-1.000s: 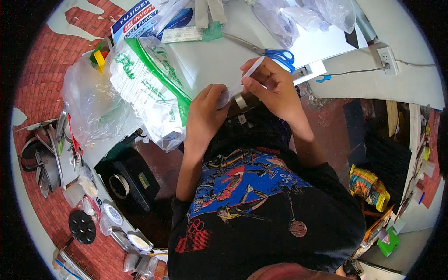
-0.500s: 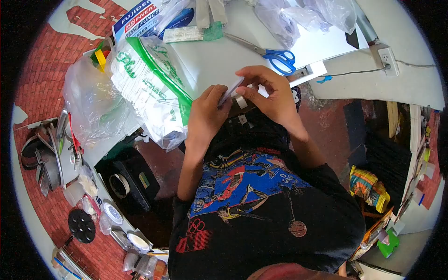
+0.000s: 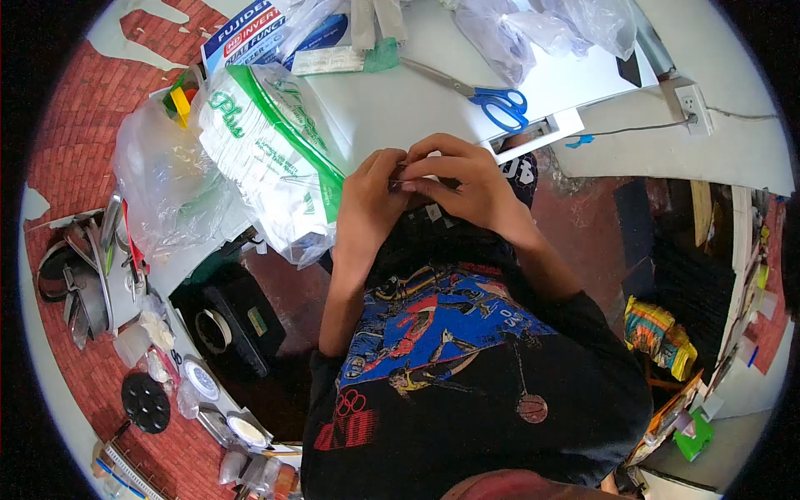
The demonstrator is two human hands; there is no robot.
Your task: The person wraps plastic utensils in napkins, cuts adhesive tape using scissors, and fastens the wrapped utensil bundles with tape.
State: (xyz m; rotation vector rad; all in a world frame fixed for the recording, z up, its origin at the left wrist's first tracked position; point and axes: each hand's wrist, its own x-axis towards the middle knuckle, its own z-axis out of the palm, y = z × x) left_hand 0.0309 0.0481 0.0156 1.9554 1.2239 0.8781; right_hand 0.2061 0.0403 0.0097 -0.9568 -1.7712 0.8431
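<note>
Over my lap, close to the table's front edge, my hands meet. My left hand is closed, its thumb and fingers curled around something mostly hidden. My right hand presses its bent fingertips and thumb against the left fingers in a pinch. Only a small pale bit shows between the fingertips, too little to name. Just left of my left hand lies a white plastic pack with green print. Beyond my right hand, blue-handled scissors rest on the white table, blades pointing away to the left.
Clear plastic bags lie at the back of the table, near a green-and-white wrapped packet. A clear bag sits left of the pack. On the right wall is an outlet with a cord. Utensils stand at far left.
My right hand has moved left and closed in against my left hand. The pale flat piece and white strip seen between them before are now almost covered by fingers.
</note>
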